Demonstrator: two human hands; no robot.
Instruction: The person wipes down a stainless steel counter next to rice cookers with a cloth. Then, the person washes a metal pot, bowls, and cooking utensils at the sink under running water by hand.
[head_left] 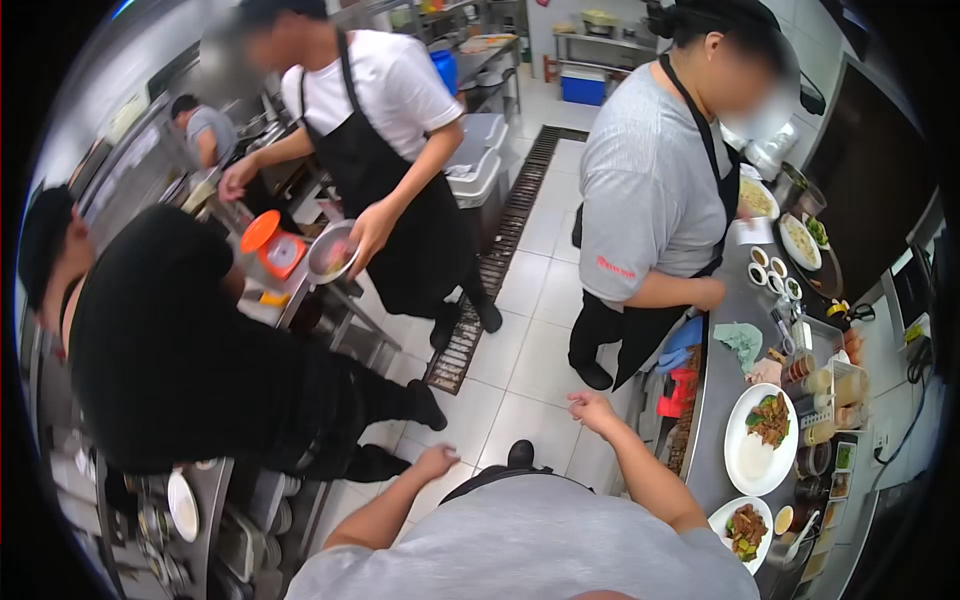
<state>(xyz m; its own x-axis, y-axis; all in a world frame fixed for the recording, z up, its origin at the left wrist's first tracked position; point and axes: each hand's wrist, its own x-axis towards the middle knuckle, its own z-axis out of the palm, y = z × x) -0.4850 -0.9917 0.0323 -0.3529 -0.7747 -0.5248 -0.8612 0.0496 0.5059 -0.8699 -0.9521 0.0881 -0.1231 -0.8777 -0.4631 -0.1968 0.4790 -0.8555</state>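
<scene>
While the left hand (pixel 437 460) hangs half-curled and empty over smooth white tiles (pixel 530 350), the right hand (pixel 593 410) is slack, fingers partly unfolded, holding nothing. On the right, a steel counter (pixel 720 385) bears a glossy white plate (pixel 718 520) of brown, saucy food (pixel 747 530); just beyond it, a larger oval plate (pixel 755 465) carries a similar heap (pixel 769 420), then comes a crumpled green cloth (pixel 738 345). Farther off, a co-worker's hand (pixel 372 238) grips a round metal bowl (pixel 325 262) near an orange scale (pixel 280 257).
</scene>
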